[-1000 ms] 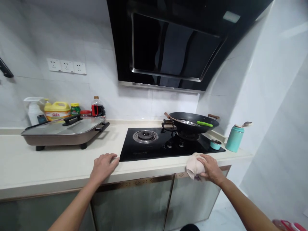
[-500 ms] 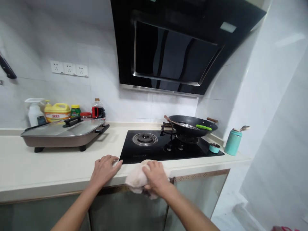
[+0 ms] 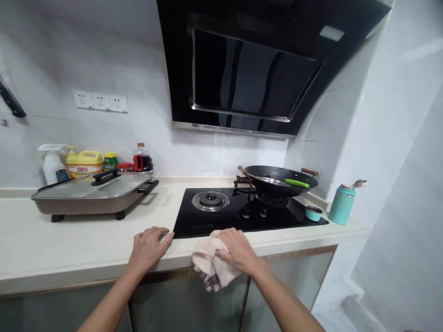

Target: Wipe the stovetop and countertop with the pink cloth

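A pale, crumpled cloth (image 3: pixel 212 260) is held by the right hand (image 3: pixel 238 249) at the front edge of the counter (image 3: pixel 83 240), just before the black cooktop (image 3: pixel 197 219); its lower part is draped over the edge, where a dark patch is shown. The right grip is clamped on the cloth, with the thumb pressed over it. The left hand (image 3: pixel 149 249) is rested on the counter beside the cooktop's near left corner, its grip left apart, with the thumb spread from the fingers and nothing held. A wok (image 3: pixel 287 173) is set over the right burner, with a green-handled utensil (image 3: pixel 296 183) laid in it. A small turquoise cup (image 3: pixel 313 214) is placed at the cooktop's right end, near a turquoise flask (image 3: pixel 342 205).
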A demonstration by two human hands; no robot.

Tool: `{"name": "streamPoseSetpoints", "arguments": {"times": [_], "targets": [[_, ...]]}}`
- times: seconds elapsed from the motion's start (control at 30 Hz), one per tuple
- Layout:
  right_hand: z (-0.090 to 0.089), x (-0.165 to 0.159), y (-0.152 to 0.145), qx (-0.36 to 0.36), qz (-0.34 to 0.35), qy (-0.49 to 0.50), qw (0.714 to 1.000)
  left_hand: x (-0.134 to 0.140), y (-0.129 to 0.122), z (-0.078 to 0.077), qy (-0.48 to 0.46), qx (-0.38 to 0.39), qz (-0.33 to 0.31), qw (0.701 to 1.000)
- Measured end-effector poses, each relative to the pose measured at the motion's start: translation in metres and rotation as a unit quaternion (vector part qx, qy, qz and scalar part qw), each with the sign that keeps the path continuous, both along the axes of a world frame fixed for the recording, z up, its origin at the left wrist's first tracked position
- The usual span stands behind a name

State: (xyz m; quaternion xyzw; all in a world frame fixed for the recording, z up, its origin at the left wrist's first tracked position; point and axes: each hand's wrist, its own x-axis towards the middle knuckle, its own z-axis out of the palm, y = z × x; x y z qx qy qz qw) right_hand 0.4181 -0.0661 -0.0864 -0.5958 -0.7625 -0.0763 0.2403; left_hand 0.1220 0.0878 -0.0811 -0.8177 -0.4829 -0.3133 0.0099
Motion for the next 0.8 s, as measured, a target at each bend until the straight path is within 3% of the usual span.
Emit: {"name": "streamPoseSetpoints", "arguments": {"times": [0.17, 0.4, 0.6, 0.8], "targets": [[0.001, 0.081, -0.027, -0.047, -0.208, -0.008, 0.977, 0.003, -0.001, 0.002, 0.009, -0.003, -0.002, 1.000], [0.019, 0.196, -0.049, -0.113, -0.431, -0.007, 0.895, 0.005, -0.011, 0.009, 0.025, -0.020, -0.001, 0.999], [0.033, 0.243, -0.039, -0.140, -0.496, -0.009, 0.857, 0.006, -0.017, 0.017, 0.009, -0.072, -0.009, 0.997], [0.026, 0.245, 0.017, -0.106, -0.520, 0.011, 0.848, 0.006, -0.018, 0.016, 0.019, -0.053, -0.015, 0.998]]}}
